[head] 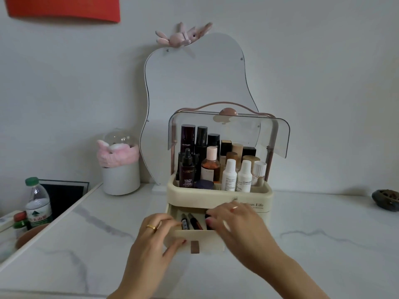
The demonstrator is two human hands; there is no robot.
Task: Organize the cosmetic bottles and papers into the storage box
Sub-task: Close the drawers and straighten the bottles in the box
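A cream storage box [218, 196] stands on the white marble table, its clear lid [278, 137] swung up. Several cosmetic bottles [216, 162] stand upright in its top tray. Its lower drawer [203, 237] is pulled out, with a few dark slim tubes [191, 221] lying inside. My left hand [155, 236] rests on the drawer's front left corner, fingers over the rim and thumb against the front. My right hand [235, 221] reaches into the drawer's right side with fingers spread, blurred; what its fingers touch is hidden. No papers are in view.
A wavy mirror [194, 83] leans on the wall behind the box. A white canister with a pink headband [119, 167] stands to the left. Water bottles [37, 201] sit beyond the table's left edge. A dark dish [385, 199] lies at far right.
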